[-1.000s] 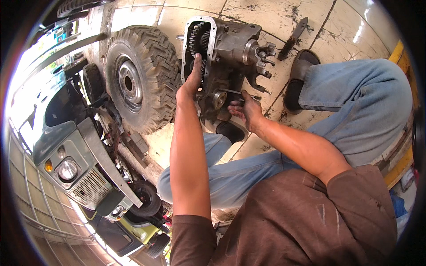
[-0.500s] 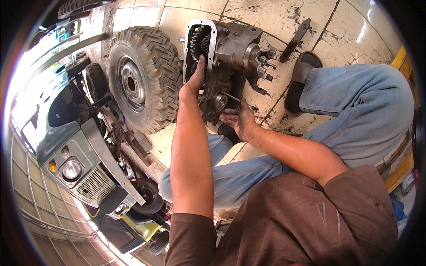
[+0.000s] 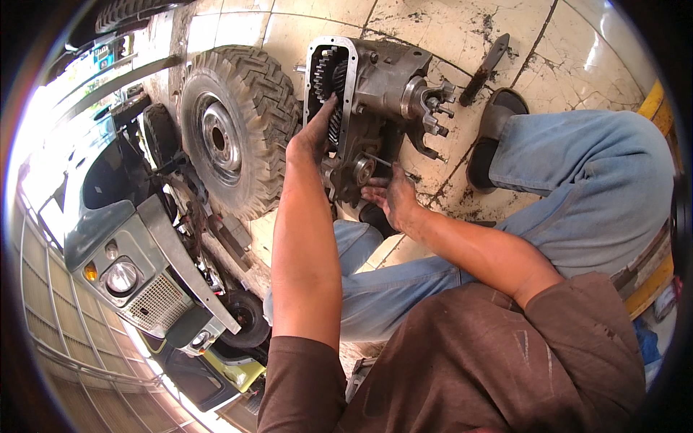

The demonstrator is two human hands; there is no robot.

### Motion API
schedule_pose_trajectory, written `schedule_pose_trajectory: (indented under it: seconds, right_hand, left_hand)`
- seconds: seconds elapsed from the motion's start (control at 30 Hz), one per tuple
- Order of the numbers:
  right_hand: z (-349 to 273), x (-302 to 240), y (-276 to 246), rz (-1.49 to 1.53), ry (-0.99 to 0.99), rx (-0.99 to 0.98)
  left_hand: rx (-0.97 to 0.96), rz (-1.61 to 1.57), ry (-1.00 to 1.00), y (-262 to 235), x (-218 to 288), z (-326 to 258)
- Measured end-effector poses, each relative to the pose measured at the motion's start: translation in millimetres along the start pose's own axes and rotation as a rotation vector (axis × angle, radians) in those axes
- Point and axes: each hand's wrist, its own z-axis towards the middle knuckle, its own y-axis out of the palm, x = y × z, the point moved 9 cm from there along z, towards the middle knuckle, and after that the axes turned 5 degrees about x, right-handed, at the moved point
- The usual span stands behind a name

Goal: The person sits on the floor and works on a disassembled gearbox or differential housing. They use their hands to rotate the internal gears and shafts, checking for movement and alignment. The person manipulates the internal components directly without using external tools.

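Observation:
A greasy metal gearbox housing (image 3: 382, 72) lies on the tiled floor before me, its pale-rimmed opening showing toothed gears (image 3: 323, 79). My left hand (image 3: 315, 133) reaches into the lower part of that opening, one finger stretched along the gears and the other fingers mostly hidden. Below it, a round bearing (image 3: 363, 169) sits in the housing's end. Beside the bearing is my right hand (image 3: 397, 199), fingers extended toward it and thumb raised apart. A thin metal rod (image 3: 377, 159) passes by the thumb; whether they touch I cannot tell. A forked yoke (image 3: 433, 108) protrudes from the housing's right side.
Left of the housing stands a chunky-treaded wheel (image 3: 220, 137). A flat dark tool (image 3: 485, 68) lies on the stained tiles near my shoe (image 3: 498, 119). Farther left is a vehicle front with a headlamp (image 3: 121, 277). A yellow frame (image 3: 653, 108) stands at the right edge.
My left hand has shifted slightly within the opening, uncovering more of the lower gears. The right hand stays by the bearing. The whole view has moved a little.

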Motion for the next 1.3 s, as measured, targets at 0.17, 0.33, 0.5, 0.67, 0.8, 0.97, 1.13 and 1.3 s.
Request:
schedule_pose_trajectory:
  seconds: [0.17,0.33,0.5,0.67,0.8,0.97,1.13,1.3]
  right_hand:
    - [2.0,-3.9,-1.6,-0.009,-0.022,0.028]
    - [2.5,-1.5,-2.2,-0.026,-0.009,0.004]
    - [9.4,0.3,-6.2,-0.025,-0.006,0.034]
    - [16.7,15.4,-16.6,-0.058,0.041,0.109]
    - [15.1,1.4,-17.8,-0.016,-0.021,0.152]
    - [6.4,4.2,-14.8,-0.079,0.021,0.12]
    - [7.1,-0.2,-15.1,-0.07,0.01,0.148]
    - [13.7,4.7,-19.8,-0.064,-0.005,0.137]
  left_hand:
    - [0.005,-0.046,0.061,1.0,4.7,3.9]
    - [-0.009,-0.075,-0.004,-2.4,-5.7,14.7]
    - [0.092,-0.084,0.144,-19.6,-1.9,36.9]
    - [0.102,0.223,0.277,-30.0,-16.6,48.6]
    - [0.295,0.642,0.334,-39.8,20.9,-14.5]
    - [0.412,-0.006,0.269,-73.7,-18.5,12.3]
    - [0.085,-0.341,0.199,-37.2,4.5,14.1]
    - [-0.055,-0.81,0.207,-17.7,-0.6,22.9]
